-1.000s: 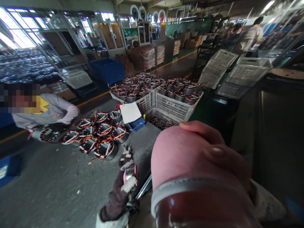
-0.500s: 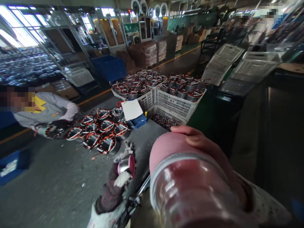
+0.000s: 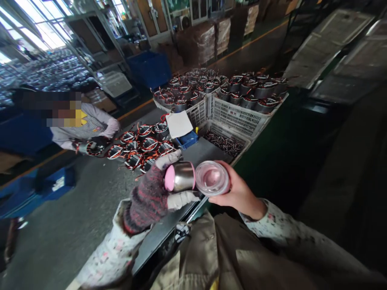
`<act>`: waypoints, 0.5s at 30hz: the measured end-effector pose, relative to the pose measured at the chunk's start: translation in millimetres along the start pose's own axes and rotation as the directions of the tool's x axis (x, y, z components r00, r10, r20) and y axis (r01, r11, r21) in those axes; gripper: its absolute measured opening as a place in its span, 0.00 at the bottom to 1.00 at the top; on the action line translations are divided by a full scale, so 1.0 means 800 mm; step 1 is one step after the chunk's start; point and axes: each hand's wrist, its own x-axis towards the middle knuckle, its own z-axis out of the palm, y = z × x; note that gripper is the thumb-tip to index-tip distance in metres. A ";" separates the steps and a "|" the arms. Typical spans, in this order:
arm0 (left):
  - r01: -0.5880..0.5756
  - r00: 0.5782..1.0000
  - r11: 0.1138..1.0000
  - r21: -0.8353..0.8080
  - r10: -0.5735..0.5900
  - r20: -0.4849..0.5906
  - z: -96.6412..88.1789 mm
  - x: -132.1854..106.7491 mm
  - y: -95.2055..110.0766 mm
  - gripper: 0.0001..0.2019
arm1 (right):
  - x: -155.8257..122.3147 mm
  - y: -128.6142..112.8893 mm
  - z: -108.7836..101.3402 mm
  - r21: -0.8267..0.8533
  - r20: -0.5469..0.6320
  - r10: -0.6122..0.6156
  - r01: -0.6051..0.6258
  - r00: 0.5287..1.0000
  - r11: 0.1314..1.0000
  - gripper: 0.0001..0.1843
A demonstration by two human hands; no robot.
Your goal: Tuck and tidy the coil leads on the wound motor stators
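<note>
My gloved left hand is closed around a small steel cap with a pink end. My bare right hand grips a clear pink cup whose open mouth faces me. Cap and cup meet side by side in front of my chest, above the grey table's near edge. Beyond them a cluster of wound motor stators lies on the table.
A co-worker at the left holds a stator with a gloved hand. White crates stacked with stators stand at the table's far end, beside a blue tray with a white sheet. A blue bin sits on the left.
My right hand has lowered the cup from close to the camera down to chest height. My left hand rose with the cap to meet it. The view tilted downward.
</note>
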 end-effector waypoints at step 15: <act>-0.296 0.953 0.725 0.622 0.178 0.246 0.014 0.031 0.031 0.37 | 0.009 0.055 0.018 -0.161 -0.008 -0.241 0.237 0.970 0.958 0.56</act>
